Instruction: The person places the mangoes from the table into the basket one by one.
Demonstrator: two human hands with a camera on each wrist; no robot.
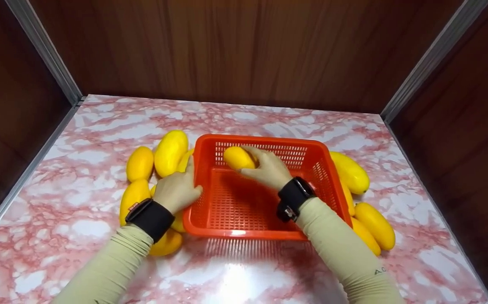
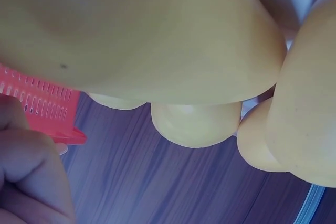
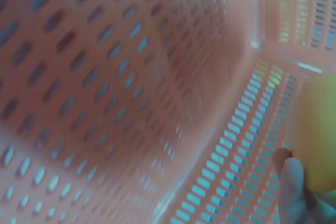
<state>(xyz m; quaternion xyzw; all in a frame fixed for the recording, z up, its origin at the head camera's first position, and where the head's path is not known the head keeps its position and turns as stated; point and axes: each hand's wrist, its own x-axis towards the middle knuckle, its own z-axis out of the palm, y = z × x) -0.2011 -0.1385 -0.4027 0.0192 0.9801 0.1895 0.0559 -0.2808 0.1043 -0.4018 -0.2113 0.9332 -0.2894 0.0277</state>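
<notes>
An orange-red slotted basket point(image 1: 269, 145) stands in the middle of a pink marbled tabletop point(image 1: 244, 270). My right hand point(image 1: 268, 169) reaches into it and grips a yellow mango point(image 1: 237, 157) near the far left corner, just above the basket floor. The right wrist view shows that mango point(image 3: 317, 140) against my fingertips point(image 3: 292, 187) and the basket wall point(image 3: 131, 77). On the basket's left rim my left hand point(image 1: 178, 190) holds on, thumb inside and fingers curled outside. In the left wrist view those curled fingers point(image 2: 26, 177) lie by the rim point(image 2: 44, 103), under a large mango point(image 2: 147, 30).
Several loose mangoes lie left of the basket, among them a big one point(image 1: 170, 152) and a smaller one point(image 1: 140, 163). More mangoes point(image 1: 349, 171) point(image 1: 377, 223) lie along its right side. Dark wood panels with metal corner strips wall in the table on three sides.
</notes>
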